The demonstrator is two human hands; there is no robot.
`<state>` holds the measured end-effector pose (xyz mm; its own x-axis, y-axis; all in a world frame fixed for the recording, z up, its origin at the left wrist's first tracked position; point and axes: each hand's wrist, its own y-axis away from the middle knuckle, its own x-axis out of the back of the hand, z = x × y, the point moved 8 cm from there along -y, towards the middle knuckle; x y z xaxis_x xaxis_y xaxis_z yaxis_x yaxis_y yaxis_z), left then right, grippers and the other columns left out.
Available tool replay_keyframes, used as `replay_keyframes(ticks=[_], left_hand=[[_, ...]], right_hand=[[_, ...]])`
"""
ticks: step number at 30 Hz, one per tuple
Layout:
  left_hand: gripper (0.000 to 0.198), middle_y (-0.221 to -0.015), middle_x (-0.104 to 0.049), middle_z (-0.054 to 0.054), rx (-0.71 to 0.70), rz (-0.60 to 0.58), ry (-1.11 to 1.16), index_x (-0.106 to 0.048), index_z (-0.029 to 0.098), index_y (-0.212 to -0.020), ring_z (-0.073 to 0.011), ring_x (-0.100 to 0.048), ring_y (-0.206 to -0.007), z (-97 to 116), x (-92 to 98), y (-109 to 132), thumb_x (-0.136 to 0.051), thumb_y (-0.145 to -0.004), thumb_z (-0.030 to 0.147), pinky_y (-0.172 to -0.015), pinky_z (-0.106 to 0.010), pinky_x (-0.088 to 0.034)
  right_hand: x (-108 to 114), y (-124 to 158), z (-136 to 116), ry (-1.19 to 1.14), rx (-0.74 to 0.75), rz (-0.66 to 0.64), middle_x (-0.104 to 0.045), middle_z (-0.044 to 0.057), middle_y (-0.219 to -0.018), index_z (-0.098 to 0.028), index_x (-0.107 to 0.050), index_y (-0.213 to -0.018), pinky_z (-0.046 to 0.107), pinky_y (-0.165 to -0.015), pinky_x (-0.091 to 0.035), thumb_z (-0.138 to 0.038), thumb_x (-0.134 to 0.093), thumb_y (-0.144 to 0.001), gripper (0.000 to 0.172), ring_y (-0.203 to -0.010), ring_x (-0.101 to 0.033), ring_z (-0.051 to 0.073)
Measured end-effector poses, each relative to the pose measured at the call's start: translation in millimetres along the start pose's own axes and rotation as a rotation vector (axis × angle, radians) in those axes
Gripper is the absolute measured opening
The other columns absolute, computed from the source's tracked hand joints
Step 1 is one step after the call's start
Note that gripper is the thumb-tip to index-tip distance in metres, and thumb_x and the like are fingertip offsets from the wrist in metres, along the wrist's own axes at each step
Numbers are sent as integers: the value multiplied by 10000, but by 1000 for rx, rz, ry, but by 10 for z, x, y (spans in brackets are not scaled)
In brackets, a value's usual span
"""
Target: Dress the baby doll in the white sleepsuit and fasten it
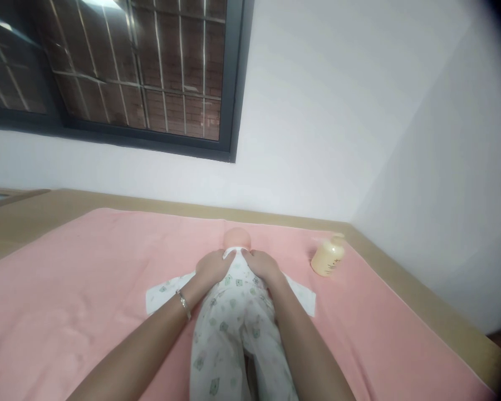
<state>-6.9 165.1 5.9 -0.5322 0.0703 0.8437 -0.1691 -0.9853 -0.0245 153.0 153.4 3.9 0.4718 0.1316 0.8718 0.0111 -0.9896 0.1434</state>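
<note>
A baby doll (236, 238) lies on its back on a pink towel (87, 289), its head pointing away from me. It wears a white printed sleepsuit (229, 328). My left hand (212, 265) and my right hand (264, 264) rest at the doll's collar, one on each side of the neck. The fingers of both hands are curled and pinch the cloth of the sleepsuit near the neckline. A thin bracelet sits on my left wrist. The sleeves of the sleepsuit spread flat to both sides.
A pale yellow bottle (328, 258) lies on the towel to the right of the doll. The towel covers a wooden surface (421, 301) set into a white wall corner. A barred dark window (121, 72) is at upper left.
</note>
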Motion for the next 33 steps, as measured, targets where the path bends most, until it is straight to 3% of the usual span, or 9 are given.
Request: replay_keyframes(ticks=[10, 18, 23, 29, 33], left_hand=[[662, -999, -720, -109, -2, -12, -13, -686, 212, -969, -278, -658, -900, 13, 20, 1, -205, -871, 656, -725, -340, -462], [663, -1022, -713, -129, -11, -13, -32, -675, 181, -972, -253, -663, -887, 68, 58, 37, -207, -883, 643, -696, -302, -460], [646, -937, -718, -147, -18, -34, -140, -683, 167, -907, -282, -662, -858, 145, 112, 94, -190, -907, 584, -708, -344, -460], [488, -1012, -699, -167, -71, -58, -294, -678, 155, -957, -304, -647, -923, 372, 188, 395, -304, -907, 464, -783, -386, -460], [488, -1074, -685, -168, -82, -22, -298, -665, 147, -1011, -286, -630, -996, 418, 186, 437, -291, -919, 446, -837, -360, -451]], right_hand=[[87, 100, -83, 67, -20, 2, -617, 199, -1208, -108, -598, -1219, 425, -884, -431, -575, -129, -941, 717, -1087, -587, 317], [151, 389, -378, 129, 88, -21, -635, 163, -1197, -125, -645, -1142, 346, -939, -395, -407, -279, -962, 496, -1086, -587, 264], [152, 282, -293, 111, 22, 0, -638, 194, -1179, -86, -638, -1145, 372, -951, -385, -384, -223, -979, 537, -1090, -592, 278], [166, 139, -91, 70, -48, 5, -591, 207, -1257, -45, -591, -1225, 368, -921, -415, -450, -151, -981, 646, -1122, -582, 284], [171, 191, -160, 97, -15, -3, -613, 204, -1224, -52, -615, -1186, 367, -893, -432, -427, -150, -983, 631, -1078, -601, 286]])
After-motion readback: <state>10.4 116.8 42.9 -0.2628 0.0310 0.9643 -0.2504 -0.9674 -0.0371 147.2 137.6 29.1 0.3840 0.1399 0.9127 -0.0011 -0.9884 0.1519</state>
